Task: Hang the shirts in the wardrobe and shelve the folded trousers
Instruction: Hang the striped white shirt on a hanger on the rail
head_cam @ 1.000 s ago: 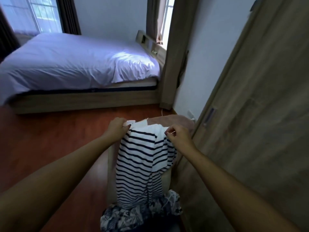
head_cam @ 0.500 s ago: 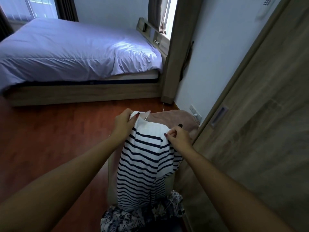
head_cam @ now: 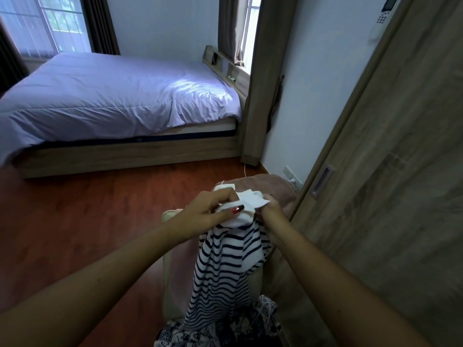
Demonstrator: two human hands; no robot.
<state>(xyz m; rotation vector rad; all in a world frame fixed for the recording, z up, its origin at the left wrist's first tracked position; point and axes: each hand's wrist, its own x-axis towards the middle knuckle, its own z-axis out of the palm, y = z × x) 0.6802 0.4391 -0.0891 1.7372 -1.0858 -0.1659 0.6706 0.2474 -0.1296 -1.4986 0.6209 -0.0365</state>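
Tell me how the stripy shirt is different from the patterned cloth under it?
The stripy shirt has plain dark lines on white; the patterned cloth has a busy, swirly print. The stripy shirt hangs from the left hand and right hand; the patterned cloth lies crumpled below, unheld. Both are dark-and-white fabric.
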